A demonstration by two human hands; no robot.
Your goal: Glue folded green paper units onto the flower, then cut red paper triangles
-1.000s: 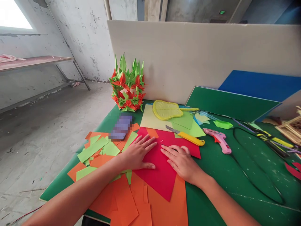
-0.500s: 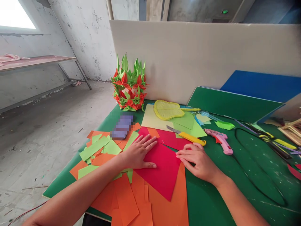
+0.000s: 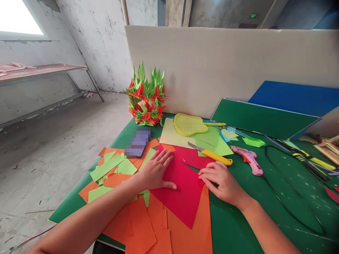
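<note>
My left hand (image 3: 157, 171) lies flat on a red sheet of paper (image 3: 182, 192), thumb and fingers stretched out. At the sheet's right corner my right hand (image 3: 218, 180) has its fingertips closed on the paper's edge. A long slit or gap shows green between this sheet and more red paper (image 3: 189, 156) behind it. Just beyond my right hand rests a box cutter (image 3: 215, 156) with a yellow handle and its blade out. Orange paper (image 3: 190, 215) spreads beneath the red sheet. Green and orange strips (image 3: 107, 167) are heaped beside my left forearm.
A phone (image 3: 138, 143) lies past the strips. Farther back stand a folded-paper ornament (image 3: 147, 95) and a yellow leaf-shaped fan (image 3: 190, 124). A pink glue gun (image 3: 250, 160) with a black cord rests to the right, near pliers (image 3: 308, 158). Boards (image 3: 265, 114) lean at the back.
Both hands stay at nearly the same places on the red sheet. The whole view has shifted very slightly; nothing else visibly moved.
</note>
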